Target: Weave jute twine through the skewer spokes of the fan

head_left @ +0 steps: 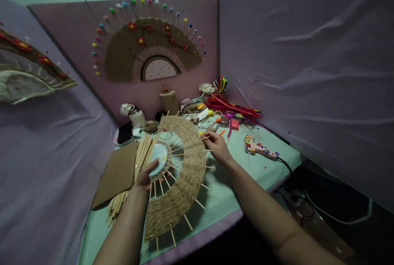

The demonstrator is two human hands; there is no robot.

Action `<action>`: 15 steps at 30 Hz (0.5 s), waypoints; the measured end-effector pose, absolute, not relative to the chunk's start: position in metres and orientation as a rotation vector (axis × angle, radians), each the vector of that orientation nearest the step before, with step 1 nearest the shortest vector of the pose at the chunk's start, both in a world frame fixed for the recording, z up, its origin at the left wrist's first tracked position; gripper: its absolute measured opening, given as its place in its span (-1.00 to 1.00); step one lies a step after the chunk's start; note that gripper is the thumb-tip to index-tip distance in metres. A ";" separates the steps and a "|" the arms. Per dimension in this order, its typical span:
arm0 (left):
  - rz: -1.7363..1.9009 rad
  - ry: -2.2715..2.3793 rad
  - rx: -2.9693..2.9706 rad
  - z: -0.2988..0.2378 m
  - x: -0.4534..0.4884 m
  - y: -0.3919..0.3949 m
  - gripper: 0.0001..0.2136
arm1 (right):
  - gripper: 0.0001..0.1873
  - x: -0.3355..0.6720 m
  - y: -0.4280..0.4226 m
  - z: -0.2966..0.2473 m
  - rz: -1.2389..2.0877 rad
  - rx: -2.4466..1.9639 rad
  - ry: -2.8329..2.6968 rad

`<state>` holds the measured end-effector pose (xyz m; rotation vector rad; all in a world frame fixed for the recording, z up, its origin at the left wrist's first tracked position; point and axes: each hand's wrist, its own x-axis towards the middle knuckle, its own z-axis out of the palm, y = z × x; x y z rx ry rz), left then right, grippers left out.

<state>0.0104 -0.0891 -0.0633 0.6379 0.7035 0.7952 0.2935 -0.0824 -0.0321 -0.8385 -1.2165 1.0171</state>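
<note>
A half-round woven fan [192, 150] of twine on thin wooden sticks stands tilted above the table. My left hand [147, 174] is closed on its light-blue cloth-covered centre [160, 158], thumb in front and the other fingers mostly hidden behind. Bare stick ends poke out past the fan's outer edge. At that edge my right hand [215, 146] is closed, fingertips pinched together beside a stick end. A bit of yellow shows by those fingertips; what they hold is too small to make out.
Bamboo sticks [143, 154] and a cardboard sheet [118, 170] lie left. Behind are a twine spool [169, 101], a glass jar [137, 117] and red pipe cleaners [230, 107]. A corded patterned glue gun [260, 148] rests right. A decorated fan [120, 55] hangs on the back panel.
</note>
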 end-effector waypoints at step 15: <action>0.875 0.738 0.542 -0.054 0.017 -0.090 -0.64 | -0.74 0.296 -0.080 -0.036 0.757 -0.884 -1.127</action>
